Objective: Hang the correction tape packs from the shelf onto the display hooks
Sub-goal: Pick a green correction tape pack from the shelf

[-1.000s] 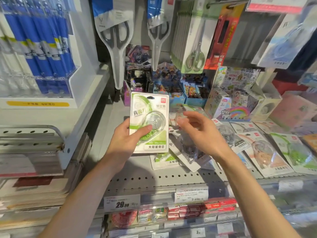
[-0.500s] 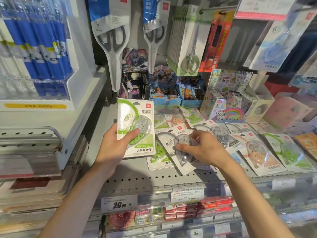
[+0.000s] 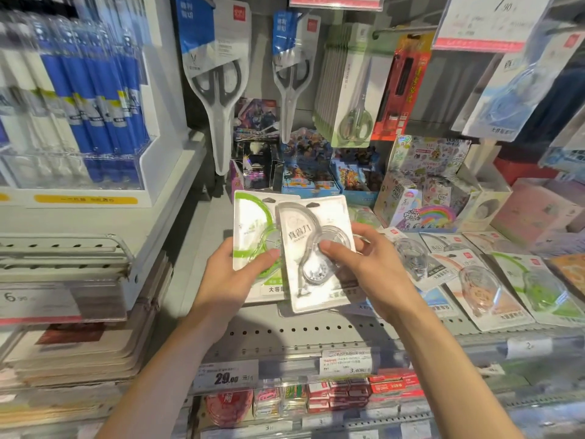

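Observation:
My left hand (image 3: 232,274) grips a green correction tape pack (image 3: 250,229) from below, thumb across its front. My right hand (image 3: 368,267) holds a grey correction tape pack (image 3: 304,236) by its clear blister and presses it half over the green one, above the grey shelf (image 3: 285,331). Several more correction tape packs (image 3: 474,280) lie flat on the shelf to the right, among them a peach one and a green one (image 3: 538,286). A display hook (image 3: 405,29) juts out at the upper right, above a blue correction tape pack (image 3: 519,87) that hangs there.
Packaged scissors (image 3: 218,80) hang at the back above boxes of cards (image 3: 316,172) and sticker boxes (image 3: 424,191). A clear rack of blue pens (image 3: 91,106) stands on the left. Price tags (image 3: 226,377) line the shelf's front edge, with small goods below.
My right hand reached down, gripped a grey pack lying on the shelf and lifted it against the green pack in my left hand. The camera view tilted up slightly.

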Action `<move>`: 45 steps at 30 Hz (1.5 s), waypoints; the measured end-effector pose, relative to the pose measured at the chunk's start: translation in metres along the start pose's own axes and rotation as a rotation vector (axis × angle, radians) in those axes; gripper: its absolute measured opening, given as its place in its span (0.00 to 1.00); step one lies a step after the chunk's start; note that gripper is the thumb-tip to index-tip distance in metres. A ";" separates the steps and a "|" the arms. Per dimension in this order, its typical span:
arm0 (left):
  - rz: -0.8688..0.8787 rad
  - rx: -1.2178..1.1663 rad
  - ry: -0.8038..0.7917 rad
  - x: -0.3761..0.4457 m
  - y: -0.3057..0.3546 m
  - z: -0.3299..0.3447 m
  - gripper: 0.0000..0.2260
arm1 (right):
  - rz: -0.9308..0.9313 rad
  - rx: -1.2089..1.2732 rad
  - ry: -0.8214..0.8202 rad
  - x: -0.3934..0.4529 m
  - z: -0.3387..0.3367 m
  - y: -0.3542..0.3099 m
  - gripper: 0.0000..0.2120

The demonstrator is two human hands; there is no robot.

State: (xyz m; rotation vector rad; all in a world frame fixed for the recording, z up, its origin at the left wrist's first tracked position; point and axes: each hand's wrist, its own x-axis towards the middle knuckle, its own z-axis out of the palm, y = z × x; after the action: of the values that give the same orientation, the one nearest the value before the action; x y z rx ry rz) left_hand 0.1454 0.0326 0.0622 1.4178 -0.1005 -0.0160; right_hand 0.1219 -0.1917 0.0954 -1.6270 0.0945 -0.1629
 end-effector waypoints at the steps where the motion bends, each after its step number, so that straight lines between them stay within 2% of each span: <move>1: 0.008 -0.006 -0.024 -0.003 0.001 0.003 0.15 | -0.016 0.009 0.001 -0.003 0.004 0.001 0.22; 7: 0.021 -0.024 -0.039 -0.017 0.006 0.020 0.17 | -0.064 0.035 -0.062 -0.023 0.006 0.000 0.26; 11: 0.060 -0.030 -0.044 -0.019 0.005 0.030 0.17 | -0.039 0.112 -0.090 -0.034 -0.015 0.003 0.23; 14: 0.074 -0.054 -0.048 -0.021 0.009 0.047 0.17 | -0.040 0.183 -0.051 -0.036 -0.038 0.002 0.31; 17: 0.113 -0.064 -0.048 -0.022 0.018 0.070 0.20 | -0.082 0.225 0.007 -0.037 -0.069 -0.005 0.34; 21: 0.217 -0.052 -0.049 -0.021 0.032 0.112 0.23 | -0.171 0.259 0.054 -0.032 -0.126 -0.018 0.33; 27: 0.368 0.034 -0.020 -0.021 0.044 0.194 0.18 | -0.330 0.203 0.061 -0.018 -0.224 -0.034 0.32; 32: 0.427 0.069 0.042 -0.019 0.052 0.265 0.15 | -0.390 0.124 0.032 -0.001 -0.303 -0.048 0.21; 34: 0.455 0.089 0.056 -0.018 0.058 0.287 0.15 | -0.411 0.131 0.024 0.007 -0.327 -0.054 0.22; 38: 0.491 0.087 0.098 -0.013 0.075 0.320 0.17 | -0.446 0.150 0.020 0.022 -0.359 -0.067 0.25; 45: 0.556 0.150 0.142 0.009 0.105 0.347 0.12 | -0.519 0.192 0.027 0.051 -0.370 -0.084 0.22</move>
State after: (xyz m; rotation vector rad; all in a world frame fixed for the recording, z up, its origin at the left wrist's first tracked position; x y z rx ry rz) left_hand 0.1219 -0.2941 0.2179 1.4946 -0.3816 0.5602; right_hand 0.1082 -0.5592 0.2030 -1.4283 -0.3176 -0.5743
